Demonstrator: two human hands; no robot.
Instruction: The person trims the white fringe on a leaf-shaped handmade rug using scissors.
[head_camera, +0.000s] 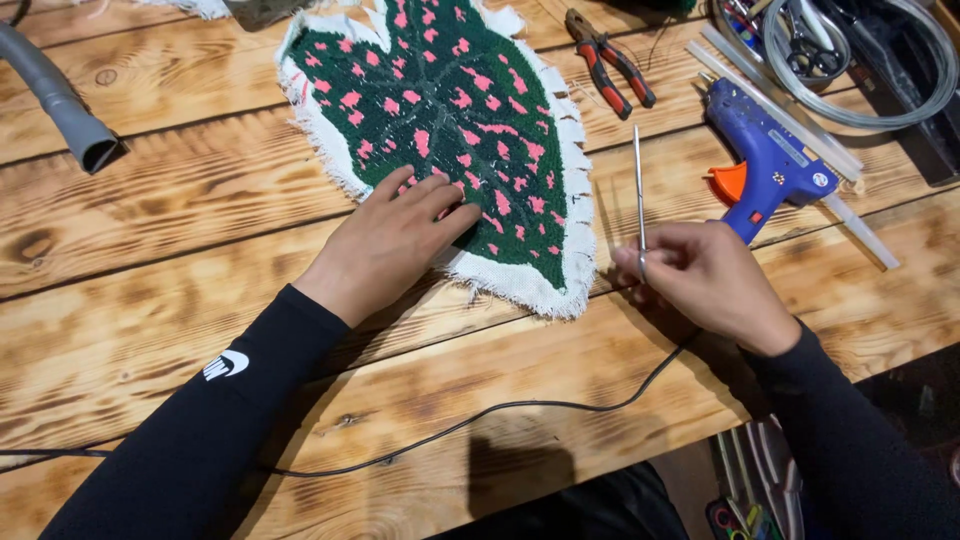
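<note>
Here, a leaf-shaped tufted piece (455, 120), dark green with pink flecks and a frayed white cloth border, is lying flat on the wooden plank surface (150, 260), its pointed tip aiming toward the person. The left hand (385, 245) is resting palm down on the lower left part of the leaf, fingers spread and pressing the pile. The right hand (710, 280) is sitting just beside the leaf's right edge, its thumb and fingertips pinching the lower end of a thin metal rod (638, 185) that is standing nearly upright and rising past the white fringe; whether the rod is touching the cloth cannot be told. Both arms are wearing black sleeves.

Just beyond the right hand, a blue glue gun (765, 160) with an orange trigger is lying on its side, and clear glue sticks (790, 115) are stretching diagonally beside and under it. A black cord (520, 405) is trailing from behind the right hand across the near planks to the left edge. Red-handled pliers (608, 62) are lying above the leaf's right side, apart from it. At the top right, a coil of grey wire (880, 115) is looping around a round container (735, 45) that is holding scissors (810, 50) and other small tools too cluttered to tell apart. At the far left, a grey hose end (65, 105) is resting on the surface, well apart from the leaf.
</note>
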